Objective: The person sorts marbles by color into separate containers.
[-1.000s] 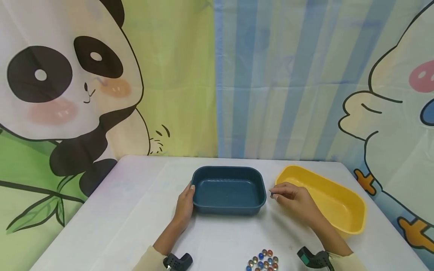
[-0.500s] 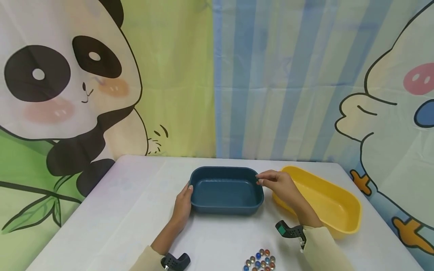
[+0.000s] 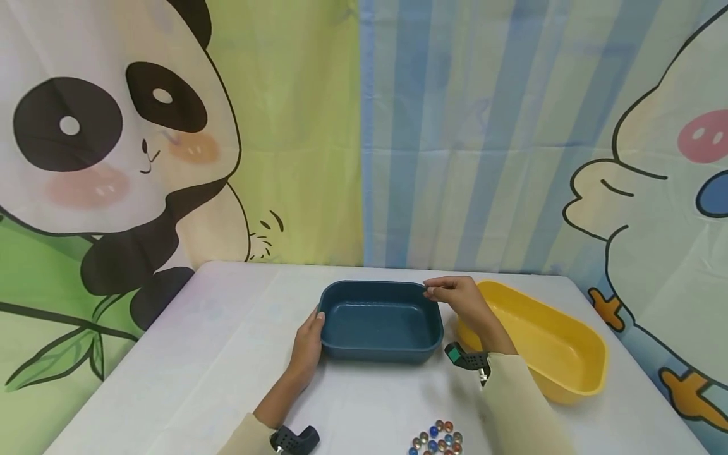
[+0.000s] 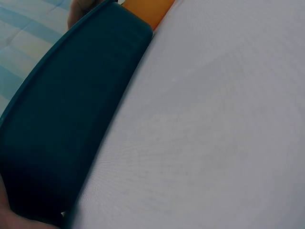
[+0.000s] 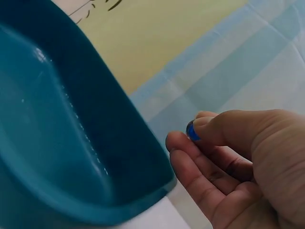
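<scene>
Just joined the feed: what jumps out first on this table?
The dark blue tub sits mid-table, the left hand resting against its left wall. The right hand hovers at its far right corner, pinching a small blue marble. A yellow tub lies to the right, and a cluster of marbles sits at the near edge.

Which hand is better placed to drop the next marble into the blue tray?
Right. The right hand already pinches a blue marble at the blue tray's far right corner. The left hand rests against the tray's left side, likely steadying it.
</scene>
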Available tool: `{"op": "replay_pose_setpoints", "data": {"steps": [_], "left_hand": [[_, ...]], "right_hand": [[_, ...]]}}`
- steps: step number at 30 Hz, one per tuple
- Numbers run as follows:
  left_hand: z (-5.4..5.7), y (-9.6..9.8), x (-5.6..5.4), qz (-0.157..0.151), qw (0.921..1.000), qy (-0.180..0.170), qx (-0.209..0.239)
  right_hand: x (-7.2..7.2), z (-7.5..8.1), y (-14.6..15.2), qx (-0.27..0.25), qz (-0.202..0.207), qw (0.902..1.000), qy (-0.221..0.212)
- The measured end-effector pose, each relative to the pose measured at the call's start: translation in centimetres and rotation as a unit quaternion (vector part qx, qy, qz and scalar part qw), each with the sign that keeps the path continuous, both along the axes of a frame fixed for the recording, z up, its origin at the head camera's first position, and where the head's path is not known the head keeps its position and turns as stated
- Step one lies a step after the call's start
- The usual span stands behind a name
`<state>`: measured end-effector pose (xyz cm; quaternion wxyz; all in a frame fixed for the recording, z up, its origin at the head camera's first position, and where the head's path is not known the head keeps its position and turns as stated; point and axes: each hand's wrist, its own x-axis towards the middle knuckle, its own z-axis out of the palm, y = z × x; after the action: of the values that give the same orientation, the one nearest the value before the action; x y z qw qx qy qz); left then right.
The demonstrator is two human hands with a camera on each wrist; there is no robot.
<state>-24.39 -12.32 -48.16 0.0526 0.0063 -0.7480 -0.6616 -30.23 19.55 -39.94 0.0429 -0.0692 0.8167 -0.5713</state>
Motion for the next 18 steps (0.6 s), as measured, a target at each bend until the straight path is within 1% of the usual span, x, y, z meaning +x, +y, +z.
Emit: {"op": "replay_pose_setpoints", "data": {"steps": [3,7,12,18], "left_hand": [[0.0,-0.1,0.0,0.000,1.0000,0.004,-0.002],[0.0,0.1,0.1,-0.003,1.0000,0.005,0.000],[0.0,0.1,0.2,-0.003,1.0000,0.005,-0.001],[0.1,0.1,0.2,-0.001,1.0000,0.004,-0.004]], "right_hand": [[-0.5,-0.4,-0.4,-0.001,0.004,1.0000,0.003],[-0.7,-0.6,-0.9,0.018,0.001,0.9998,0.002],[-1.1,-0.5,-1.4,0.042,0.009,0.9991,-0.004],[-1.5,-0.4,-1.4,0.043,0.014,0.9989,-0.011]]}}
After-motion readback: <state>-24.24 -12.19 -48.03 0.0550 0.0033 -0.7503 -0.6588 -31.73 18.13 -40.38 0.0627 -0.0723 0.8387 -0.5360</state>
